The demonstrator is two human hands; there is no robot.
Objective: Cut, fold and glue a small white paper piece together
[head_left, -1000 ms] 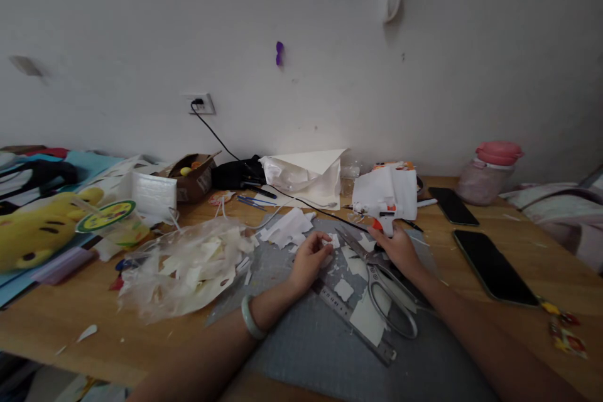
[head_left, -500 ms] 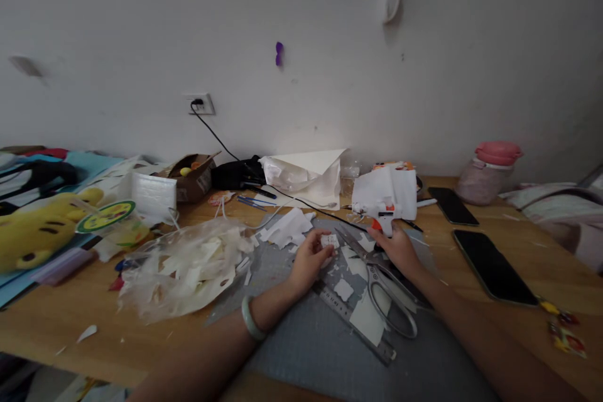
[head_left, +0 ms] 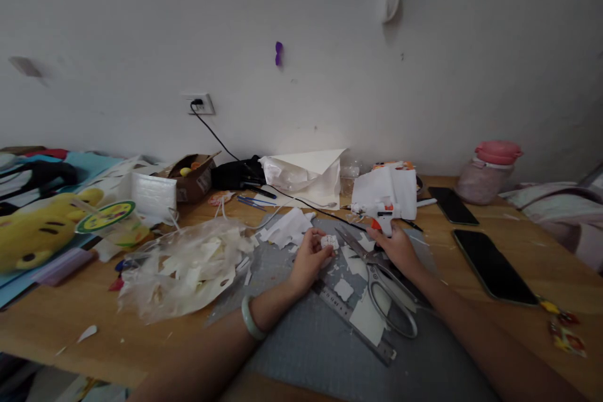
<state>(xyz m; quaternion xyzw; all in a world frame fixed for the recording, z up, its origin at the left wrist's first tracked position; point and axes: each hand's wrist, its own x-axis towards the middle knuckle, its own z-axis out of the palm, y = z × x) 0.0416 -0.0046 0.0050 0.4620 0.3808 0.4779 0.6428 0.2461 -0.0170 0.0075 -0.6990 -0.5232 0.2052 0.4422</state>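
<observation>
Between the fingers of my left hand (head_left: pixel 309 260) is a small white paper piece (head_left: pixel 330 241) with faint lines on it. My right hand (head_left: pixel 399 246) is wrapped round the grip of a white and orange hot glue gun (head_left: pixel 384 212), its nozzle pointing left. Below the hands lie large scissors (head_left: pixel 372 260) with grey handles, their blades toward the paper piece. A metal ruler (head_left: pixel 355 320) slants across the grey cutting mat (head_left: pixel 301 352), partly under a white card offcut (head_left: pixel 369 319). Several white scraps (head_left: pixel 343 289) are scattered around.
A clear plastic bag (head_left: pixel 183 270) of scraps lies left of the mat. Two phones (head_left: pixel 492 264) and a pink-lidded jar (head_left: pixel 487 173) stand or lie at the right. A black cord (head_left: pixel 217 137) runs from the wall socket across the table. A lidded cup (head_left: pixel 110 226) is at the left.
The small paper piece in my left hand has turned slightly, showing more of its marked face. The right hand and glue gun have hardly moved.
</observation>
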